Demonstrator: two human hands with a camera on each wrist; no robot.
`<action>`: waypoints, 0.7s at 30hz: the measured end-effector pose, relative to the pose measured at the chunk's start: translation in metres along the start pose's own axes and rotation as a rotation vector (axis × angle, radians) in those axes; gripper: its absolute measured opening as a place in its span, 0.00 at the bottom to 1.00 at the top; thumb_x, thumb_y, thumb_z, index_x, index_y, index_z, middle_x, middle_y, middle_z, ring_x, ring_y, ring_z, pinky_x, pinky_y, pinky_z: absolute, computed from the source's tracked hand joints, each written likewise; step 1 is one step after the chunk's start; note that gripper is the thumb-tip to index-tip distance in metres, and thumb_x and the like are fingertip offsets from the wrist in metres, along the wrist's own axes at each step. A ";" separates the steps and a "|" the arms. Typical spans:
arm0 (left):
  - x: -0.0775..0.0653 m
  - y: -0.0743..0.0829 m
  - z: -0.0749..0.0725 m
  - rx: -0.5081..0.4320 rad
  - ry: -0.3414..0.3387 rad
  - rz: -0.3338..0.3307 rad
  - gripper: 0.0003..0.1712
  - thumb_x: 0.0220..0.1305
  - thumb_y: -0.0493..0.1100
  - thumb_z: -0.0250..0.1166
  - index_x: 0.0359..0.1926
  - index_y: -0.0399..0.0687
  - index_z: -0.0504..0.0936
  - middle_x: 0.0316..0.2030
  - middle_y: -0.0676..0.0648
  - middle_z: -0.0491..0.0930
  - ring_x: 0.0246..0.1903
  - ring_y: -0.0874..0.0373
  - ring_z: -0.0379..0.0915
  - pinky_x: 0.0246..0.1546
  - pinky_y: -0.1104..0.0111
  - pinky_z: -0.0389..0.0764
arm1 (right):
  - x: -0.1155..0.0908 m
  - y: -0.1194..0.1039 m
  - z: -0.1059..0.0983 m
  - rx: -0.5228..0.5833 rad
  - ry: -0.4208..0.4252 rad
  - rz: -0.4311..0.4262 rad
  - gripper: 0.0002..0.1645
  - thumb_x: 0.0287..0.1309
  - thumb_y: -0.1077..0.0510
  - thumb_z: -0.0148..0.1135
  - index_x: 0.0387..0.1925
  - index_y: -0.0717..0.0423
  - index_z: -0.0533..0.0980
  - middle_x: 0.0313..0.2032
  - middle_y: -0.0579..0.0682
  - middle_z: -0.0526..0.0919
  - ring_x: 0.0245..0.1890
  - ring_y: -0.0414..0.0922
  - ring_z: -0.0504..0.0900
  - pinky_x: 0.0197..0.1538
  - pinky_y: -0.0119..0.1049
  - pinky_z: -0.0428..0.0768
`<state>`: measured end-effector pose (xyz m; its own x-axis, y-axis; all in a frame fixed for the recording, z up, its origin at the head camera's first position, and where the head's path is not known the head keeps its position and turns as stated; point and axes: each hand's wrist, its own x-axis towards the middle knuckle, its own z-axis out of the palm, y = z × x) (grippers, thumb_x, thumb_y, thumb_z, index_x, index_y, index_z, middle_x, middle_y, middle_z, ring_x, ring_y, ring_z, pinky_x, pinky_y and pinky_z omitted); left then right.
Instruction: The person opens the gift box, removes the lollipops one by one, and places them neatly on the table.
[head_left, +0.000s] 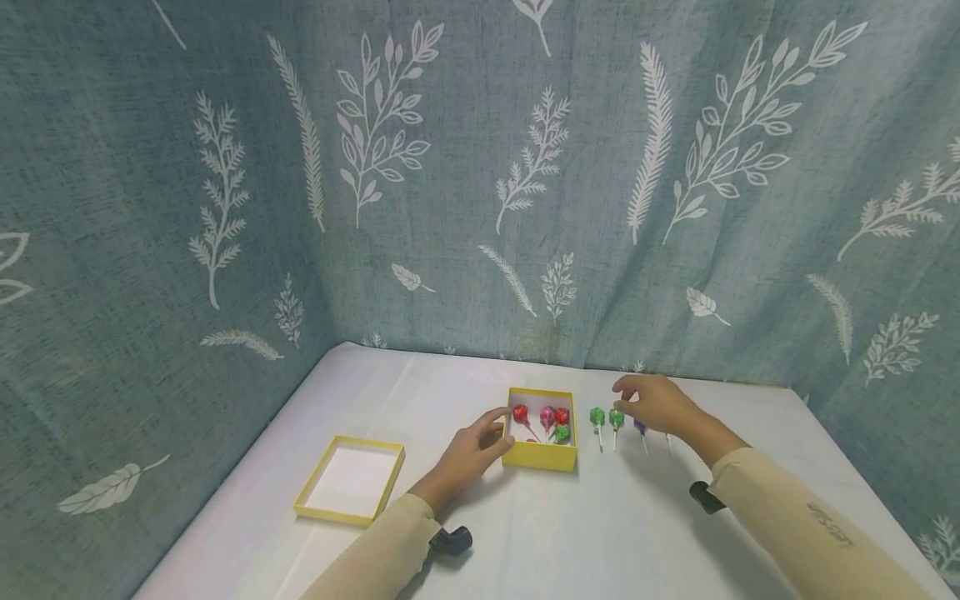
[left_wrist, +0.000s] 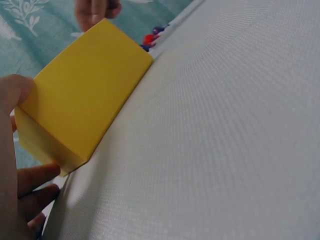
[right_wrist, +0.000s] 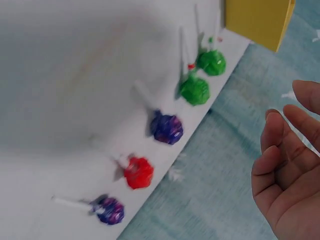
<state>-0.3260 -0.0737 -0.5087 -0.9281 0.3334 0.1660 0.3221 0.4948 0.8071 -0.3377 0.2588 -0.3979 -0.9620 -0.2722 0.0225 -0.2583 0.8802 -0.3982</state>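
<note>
A yellow box (head_left: 540, 456) stands on the table with several red, pink and green lollipops inside. My left hand (head_left: 467, 457) grips its left front corner, thumb on the front wall and fingers along the left side. To the right of the box, my right hand (head_left: 658, 406) hangs over a row of lollipops, fingers bent, holding nothing. In the right wrist view that row has two green lollipops (right_wrist: 195, 91) nearest the box, then a purple lollipop (right_wrist: 167, 128), a red lollipop (right_wrist: 139, 173) and another purple lollipop (right_wrist: 110, 211). Their white sticks point toward me.
A shallow yellow-rimmed box lid (head_left: 352, 482) with a white inside lies to the left of my left hand. The white tablecloth (head_left: 585, 533) reaches back to a blue-green leaf-patterned curtain (head_left: 465, 192), which hangs along the far edge and left side.
</note>
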 end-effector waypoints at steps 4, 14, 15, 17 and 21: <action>0.000 -0.001 0.000 0.003 0.000 0.007 0.30 0.68 0.59 0.58 0.69 0.70 0.65 0.60 0.45 0.76 0.63 0.48 0.67 0.62 0.44 0.63 | 0.007 -0.013 0.005 -0.007 -0.016 0.011 0.19 0.62 0.52 0.62 0.53 0.56 0.78 0.40 0.48 0.82 0.40 0.47 0.80 0.40 0.48 0.80; 0.001 -0.002 0.000 0.001 -0.001 0.006 0.30 0.68 0.59 0.58 0.70 0.68 0.65 0.60 0.45 0.76 0.63 0.47 0.66 0.62 0.42 0.63 | 0.019 -0.038 0.019 -0.012 -0.031 -0.027 0.19 0.63 0.54 0.62 0.54 0.55 0.78 0.40 0.48 0.82 0.39 0.46 0.81 0.40 0.45 0.81; 0.001 -0.002 0.000 0.001 0.000 0.006 0.30 0.68 0.59 0.58 0.69 0.69 0.65 0.60 0.45 0.76 0.63 0.47 0.66 0.62 0.42 0.63 | 0.020 -0.041 0.020 -0.010 -0.032 -0.027 0.19 0.63 0.54 0.62 0.54 0.55 0.78 0.40 0.48 0.82 0.39 0.45 0.81 0.39 0.45 0.81; 0.001 -0.003 0.000 0.003 0.000 0.008 0.30 0.68 0.59 0.58 0.69 0.68 0.65 0.60 0.45 0.76 0.63 0.47 0.67 0.61 0.42 0.63 | 0.022 -0.046 0.023 -0.010 -0.031 -0.029 0.18 0.63 0.54 0.62 0.53 0.54 0.78 0.40 0.47 0.82 0.38 0.45 0.81 0.39 0.45 0.81; 0.001 -0.003 0.001 0.001 0.000 0.012 0.30 0.68 0.59 0.58 0.69 0.68 0.65 0.60 0.45 0.76 0.63 0.47 0.67 0.61 0.42 0.63 | 0.028 -0.055 0.028 -0.024 -0.028 -0.029 0.18 0.63 0.53 0.63 0.53 0.52 0.79 0.39 0.46 0.82 0.40 0.45 0.80 0.44 0.46 0.80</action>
<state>-0.3282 -0.0741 -0.5112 -0.9240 0.3397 0.1757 0.3337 0.4918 0.8042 -0.3477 0.1917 -0.4006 -0.9512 -0.3084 0.0075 -0.2885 0.8807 -0.3757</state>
